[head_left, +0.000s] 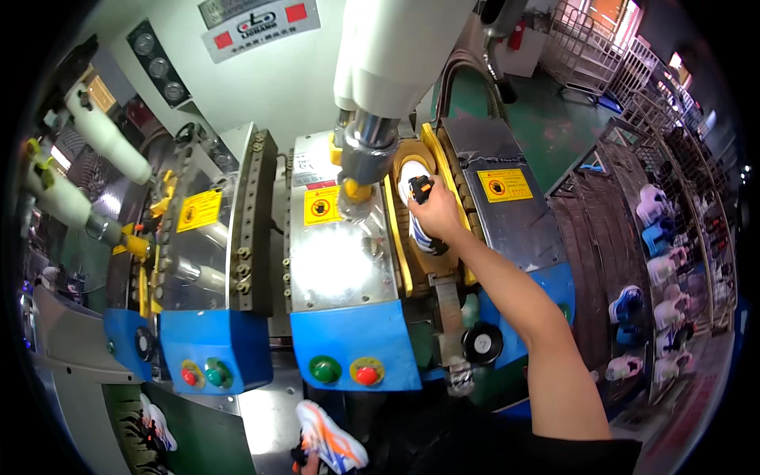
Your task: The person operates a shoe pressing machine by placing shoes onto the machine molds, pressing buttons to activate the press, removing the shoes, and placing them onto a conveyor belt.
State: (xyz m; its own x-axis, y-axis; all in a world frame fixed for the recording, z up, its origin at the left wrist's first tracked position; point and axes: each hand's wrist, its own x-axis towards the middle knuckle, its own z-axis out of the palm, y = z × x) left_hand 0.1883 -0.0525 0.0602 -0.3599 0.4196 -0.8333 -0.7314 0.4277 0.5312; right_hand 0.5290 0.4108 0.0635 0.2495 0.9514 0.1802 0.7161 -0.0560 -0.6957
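My right hand [434,212] reaches forward onto a white and navy sneaker [428,241], its fingers closed over the shoe's upper part. This sneaker lies lengthwise in the brown bed of a press, between two yellow side plates [397,237]. A small black device with orange bits [419,188] sits at that hand's fingers. Low in the picture, my left hand [311,465] grips a white sneaker [331,440] with orange and blue markings. Most of the left hand is cut off by the lower edge, and a similar black device shows beside it.
A white press cylinder with a metal head [369,142] hangs left of the bed. Blue front panels carry green and red buttons [366,375]; a black round knob [482,343] stands near my right forearm. A second press [198,261] is at left, a rack of shoes [665,269] at right.
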